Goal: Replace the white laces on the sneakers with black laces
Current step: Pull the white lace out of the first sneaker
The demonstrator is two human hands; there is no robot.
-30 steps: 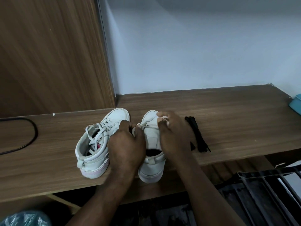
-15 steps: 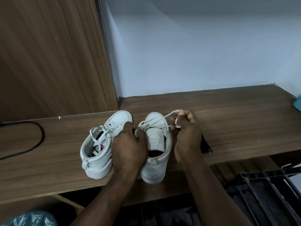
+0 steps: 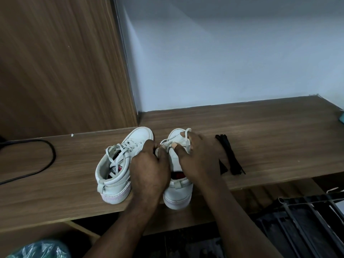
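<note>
As left hand grips sneaker, right hand pinching white lace, wooden shelf meets pale wall.

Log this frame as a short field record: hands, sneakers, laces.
stage: removing white lace, black not started
left hand: grips worked sneaker
right hand: pinches white lace at its toe end
other sneaker: white laces in, left of hands
black laces: bundled on table, right of hands
</note>
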